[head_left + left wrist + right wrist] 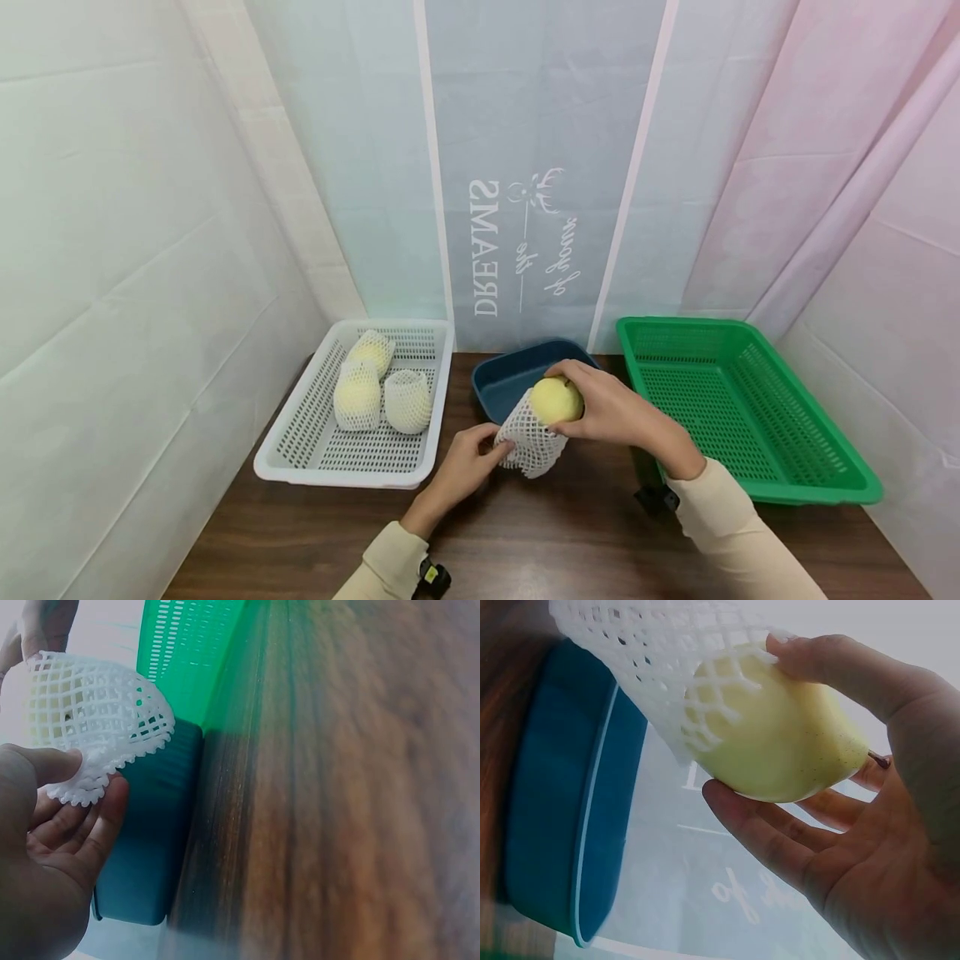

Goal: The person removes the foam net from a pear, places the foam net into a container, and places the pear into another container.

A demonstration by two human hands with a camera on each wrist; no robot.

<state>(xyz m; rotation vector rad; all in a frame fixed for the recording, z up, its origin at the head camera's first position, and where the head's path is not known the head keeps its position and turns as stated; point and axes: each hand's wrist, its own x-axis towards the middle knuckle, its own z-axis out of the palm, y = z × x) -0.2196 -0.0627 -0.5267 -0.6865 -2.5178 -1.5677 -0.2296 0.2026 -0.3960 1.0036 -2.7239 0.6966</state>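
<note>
My right hand grips a yellow-green pear around its stem end, with the thumb on one side and the fingers on the other. A white foam net sleeve covers the pear's far end and hangs loose beyond it. With thumb and fingers my left hand pinches the sleeve's scalloped free edge, as the left wrist view shows. Pear and sleeve are held above the table, in front of a dark blue tub.
At the left, a white basket holds several net-wrapped fruits. A green basket stands at the right. Both rest on a dark wooden table, and a printed curtain hangs behind.
</note>
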